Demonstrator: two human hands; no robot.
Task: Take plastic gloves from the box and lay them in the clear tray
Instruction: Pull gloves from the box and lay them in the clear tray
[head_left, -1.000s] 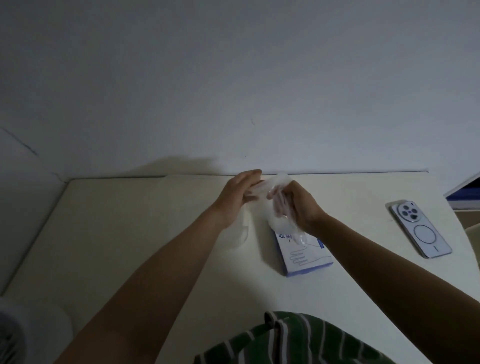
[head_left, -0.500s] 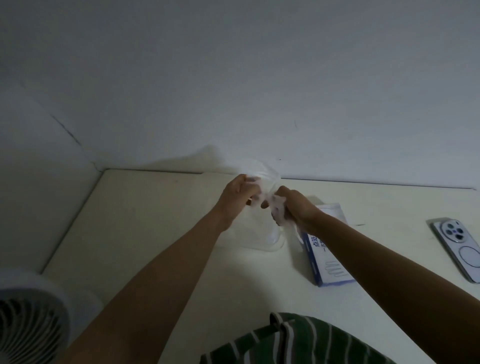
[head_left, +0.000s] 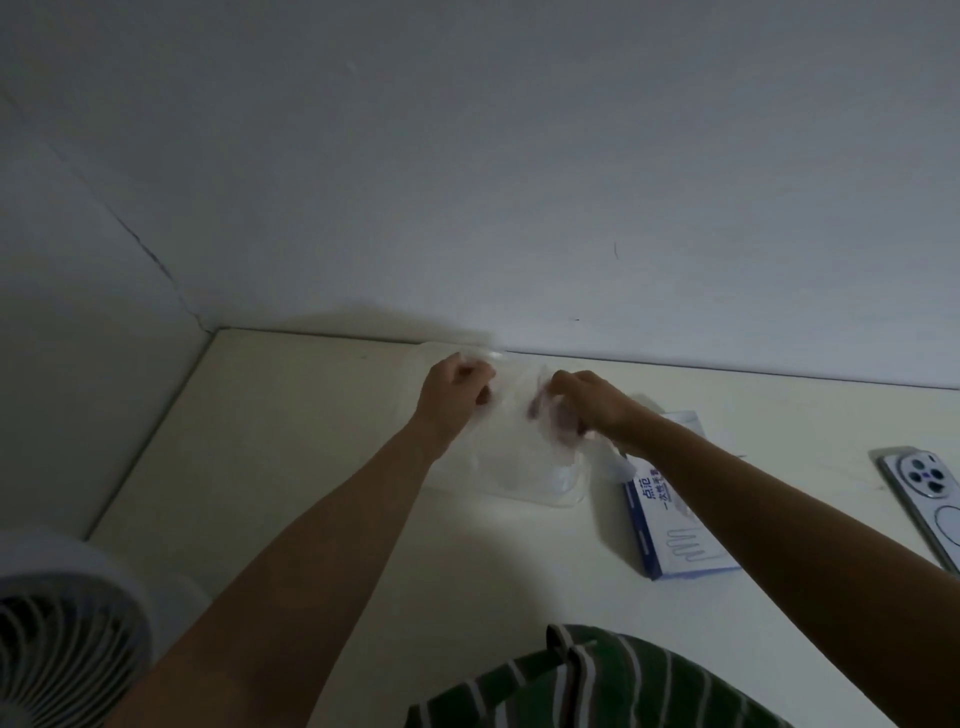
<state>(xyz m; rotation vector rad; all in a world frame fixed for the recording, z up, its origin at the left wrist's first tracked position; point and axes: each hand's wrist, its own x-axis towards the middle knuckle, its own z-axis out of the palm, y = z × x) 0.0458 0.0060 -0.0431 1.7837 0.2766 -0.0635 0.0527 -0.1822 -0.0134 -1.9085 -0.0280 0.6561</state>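
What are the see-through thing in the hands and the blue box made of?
Glove: seemingly thin clear plastic film, slightly glossy; it crumples, and the right hand shows through it. Box: probably printed cardboard, smooth; flat panels, crisp folded edges.

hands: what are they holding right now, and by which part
A clear plastic glove, stretched between them: the left hand pinches its left edge, the right hand its right edge. Cuff or fingers cannot be told.
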